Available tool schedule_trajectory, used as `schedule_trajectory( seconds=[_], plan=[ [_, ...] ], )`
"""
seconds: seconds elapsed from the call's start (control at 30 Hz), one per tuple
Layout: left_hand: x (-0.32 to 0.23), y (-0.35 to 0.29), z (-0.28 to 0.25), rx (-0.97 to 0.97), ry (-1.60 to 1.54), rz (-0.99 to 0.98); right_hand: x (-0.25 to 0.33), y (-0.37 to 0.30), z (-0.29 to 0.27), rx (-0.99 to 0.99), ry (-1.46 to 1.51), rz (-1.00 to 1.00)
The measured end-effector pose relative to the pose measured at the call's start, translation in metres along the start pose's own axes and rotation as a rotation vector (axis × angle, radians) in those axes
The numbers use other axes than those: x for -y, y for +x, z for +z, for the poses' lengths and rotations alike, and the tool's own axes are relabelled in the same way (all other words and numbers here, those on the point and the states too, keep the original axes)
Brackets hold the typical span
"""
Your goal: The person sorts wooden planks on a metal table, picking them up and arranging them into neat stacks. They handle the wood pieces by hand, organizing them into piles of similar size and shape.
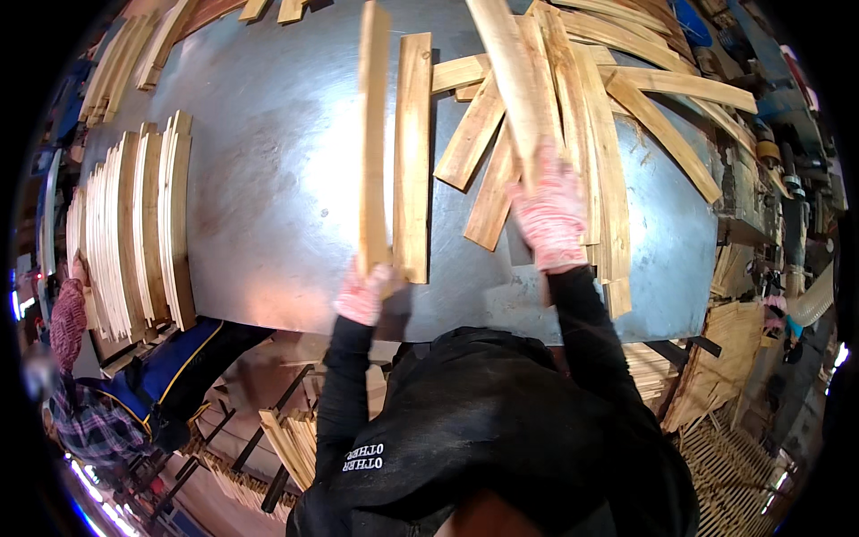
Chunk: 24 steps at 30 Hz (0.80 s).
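My left hand (365, 294), in a pink-and-white knit glove, is closed round the near end of a long wooden slat (373, 134) that points away from me. Just right of it, a second wooden slat (412, 157) lies flat on the metal table (259, 179). Gloved alike, my right hand (552, 210) grips the near end of another wooden board (508, 76), slightly smeared by motion. Beneath and around that board spreads a loose pile of slats (608, 170), crossing one another at several angles.
Upright rows of slats (125, 233) stand at the table's left edge, beside a person in a plaid sleeve (112, 421). More slats (121, 67) lie at the far left. Machinery with a pale hose (812, 300) stands on the right. Stacked wood (729, 474) sits below the table.
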State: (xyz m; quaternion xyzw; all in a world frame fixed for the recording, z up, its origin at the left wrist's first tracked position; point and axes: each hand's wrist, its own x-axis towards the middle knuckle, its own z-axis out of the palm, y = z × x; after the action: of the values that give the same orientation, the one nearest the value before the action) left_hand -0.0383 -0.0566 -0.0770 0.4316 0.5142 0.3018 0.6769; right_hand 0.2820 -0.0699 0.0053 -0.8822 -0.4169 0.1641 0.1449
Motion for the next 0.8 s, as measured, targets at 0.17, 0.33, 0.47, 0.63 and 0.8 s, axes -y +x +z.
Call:
schedule_trajectory(
  seconds=[0.17,0.33,0.47,0.63,0.8],
  plan=[
    [0.009,0.017,-0.135,-0.447,0.949,-0.055,-0.055,0.000,0.029,-0.042,-0.405,0.049],
    [-0.033,0.022,-0.073,-0.647,1.340,0.460,-0.075,0.005,0.026,-0.052,0.012,-0.013],
    [-0.014,0.046,0.077,0.034,1.563,0.103,-0.078,-0.018,0.032,0.160,0.690,0.182],
    [0.030,0.068,0.062,0.034,0.592,0.195,-0.050,-0.041,0.087,0.242,0.898,0.005],
    [0.040,0.047,0.073,0.203,-0.373,-0.131,0.018,-0.046,0.096,0.508,0.641,-0.049]
  ],
)
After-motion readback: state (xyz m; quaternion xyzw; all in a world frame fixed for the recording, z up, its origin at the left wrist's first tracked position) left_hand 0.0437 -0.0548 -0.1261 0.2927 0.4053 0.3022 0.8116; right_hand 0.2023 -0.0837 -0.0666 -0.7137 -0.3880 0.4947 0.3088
